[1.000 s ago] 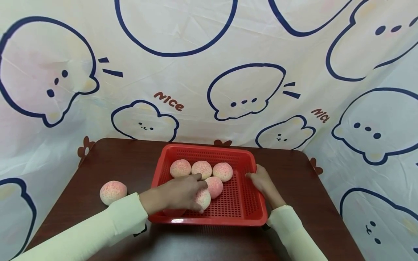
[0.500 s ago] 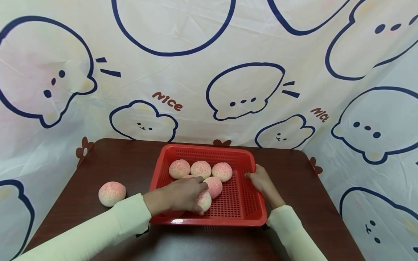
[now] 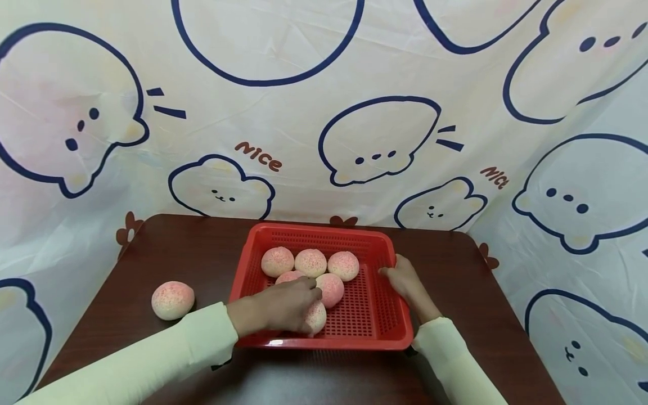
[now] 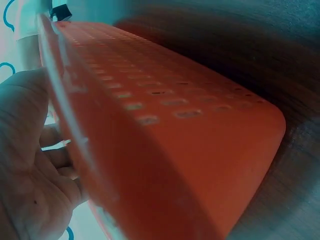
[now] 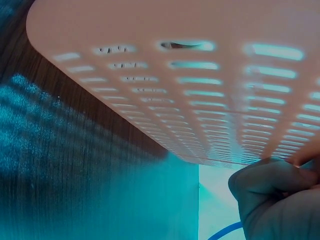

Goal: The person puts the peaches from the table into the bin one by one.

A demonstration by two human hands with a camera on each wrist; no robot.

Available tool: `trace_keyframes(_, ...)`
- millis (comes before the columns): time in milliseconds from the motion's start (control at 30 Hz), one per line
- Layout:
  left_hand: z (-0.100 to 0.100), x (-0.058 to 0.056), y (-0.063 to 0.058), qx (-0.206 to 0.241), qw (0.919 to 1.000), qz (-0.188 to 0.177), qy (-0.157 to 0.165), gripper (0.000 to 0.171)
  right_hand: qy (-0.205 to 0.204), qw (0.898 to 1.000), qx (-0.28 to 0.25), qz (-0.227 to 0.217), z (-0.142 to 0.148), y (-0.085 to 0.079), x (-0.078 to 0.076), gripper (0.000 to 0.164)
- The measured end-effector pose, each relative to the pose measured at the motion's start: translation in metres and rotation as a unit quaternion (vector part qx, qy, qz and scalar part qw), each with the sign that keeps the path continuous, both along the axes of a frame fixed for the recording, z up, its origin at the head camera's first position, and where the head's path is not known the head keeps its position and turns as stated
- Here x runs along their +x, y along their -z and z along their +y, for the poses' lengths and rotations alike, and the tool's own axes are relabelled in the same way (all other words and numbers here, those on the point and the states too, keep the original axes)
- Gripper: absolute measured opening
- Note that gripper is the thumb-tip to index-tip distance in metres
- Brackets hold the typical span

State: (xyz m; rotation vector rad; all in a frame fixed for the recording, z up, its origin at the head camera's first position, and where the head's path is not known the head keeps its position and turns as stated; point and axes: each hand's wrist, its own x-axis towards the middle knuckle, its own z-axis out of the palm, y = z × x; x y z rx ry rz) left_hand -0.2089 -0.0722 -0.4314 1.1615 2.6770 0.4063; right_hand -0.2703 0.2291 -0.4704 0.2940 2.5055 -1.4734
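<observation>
In the head view, a red plastic basket [image 3: 324,344] holds several pale peaches with pink speckles. Three lie in a row at the back, among them a middle peach [image 3: 311,263]. My left hand [image 3: 283,305] reaches over the basket's left side, fingers curled round the front peach [image 3: 316,318], which it partly covers. Just behind that hand another peach [image 3: 289,276] shows in part, and a pinker peach [image 3: 330,290] sits to its right. My right hand [image 3: 406,281] grips the basket's right rim, thumb inside. The right wrist view shows its bent fingers [image 5: 272,177] against the slotted wall.
One more peach [image 3: 172,300] lies on the dark wooden table [image 3: 202,242], left of the basket. A cloth backdrop [image 3: 304,124] with bear drawings hangs behind the table and along both sides.
My left hand has shifted slightly right and toward me inside the basket, uncovering more of the peach behind it. My right hand keeps its grip on the rim.
</observation>
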Motion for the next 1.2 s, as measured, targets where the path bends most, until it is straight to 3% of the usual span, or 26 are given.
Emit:
trace_keyframes(367,0.005,-0.002,0.006,0.005,0.9998,0.014,0.009,0.045,0.005,1.0,0.008,-0.002,-0.001,-0.001,-0.001,0.038)
trace_keyframes(600,0.008,-0.003,0.01,0.008,0.9998,-0.018,0.007,0.041,0.004,1.0,0.007,-0.003,-0.002,-0.001,0.001,0.037)
trace_keyframes(900,0.008,0.001,0.012,-0.015,0.9998,0.007,0.009,0.037,0.008,1.0,0.005,-0.002,-0.001,0.0,-0.001,0.037)
trace_keyframes(1200,0.007,0.002,0.012,-0.025,0.9996,-0.015,0.006,0.039,0.005,1.0,0.011,0.004,-0.001,0.0,0.0,0.038)
